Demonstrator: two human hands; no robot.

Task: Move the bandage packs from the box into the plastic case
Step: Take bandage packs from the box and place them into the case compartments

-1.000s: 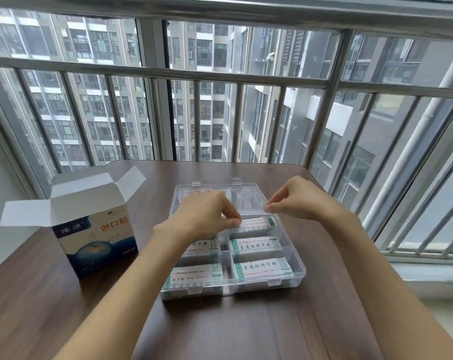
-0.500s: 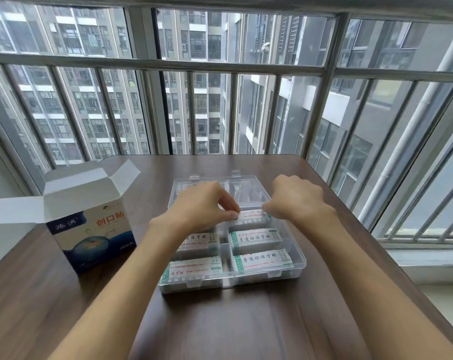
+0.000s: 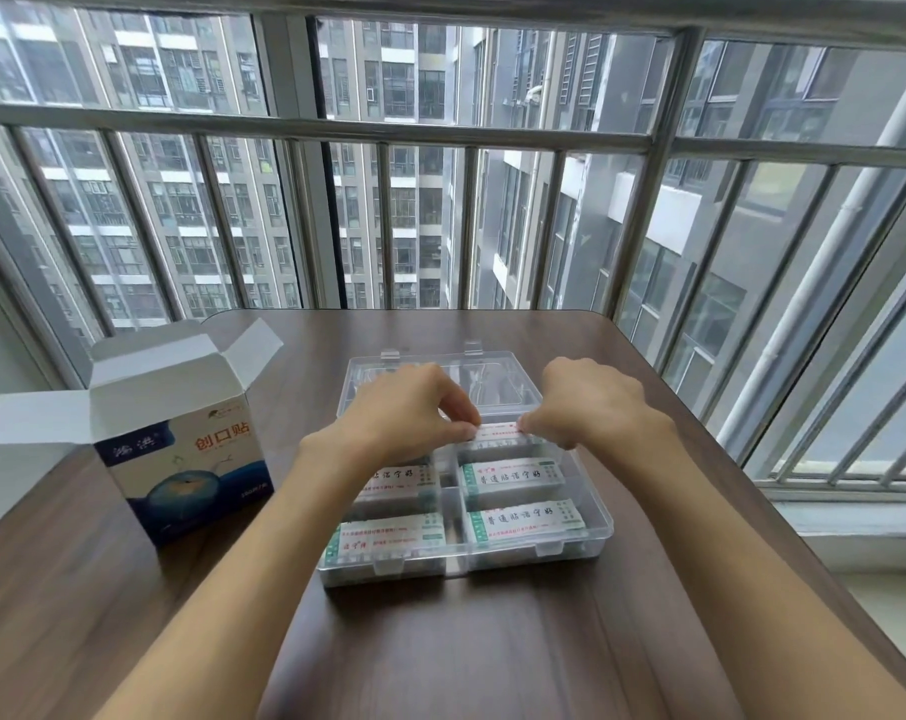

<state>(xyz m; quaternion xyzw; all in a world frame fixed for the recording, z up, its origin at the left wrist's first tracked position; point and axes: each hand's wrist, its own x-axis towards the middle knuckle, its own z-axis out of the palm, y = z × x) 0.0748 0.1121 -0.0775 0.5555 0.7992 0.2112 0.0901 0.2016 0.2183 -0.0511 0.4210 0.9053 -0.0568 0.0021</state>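
Both hands, left hand (image 3: 404, 413) and right hand (image 3: 591, 407), have lowered, pinching a bandage pack (image 3: 497, 432) into the plastic case (image 3: 599, 522) at its 1 o'clock compartment; box (image 3: 181, 459) at 9 o'clock; nearly seated.

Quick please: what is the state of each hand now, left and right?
Left hand: closed, pinching the left end of a bandage pack over the plastic case.
Right hand: closed, pinching the right end of the same pack.

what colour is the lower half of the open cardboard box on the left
Dark blue, with a globe-like picture, below a white upper half of the cardboard box; the head view shows it.
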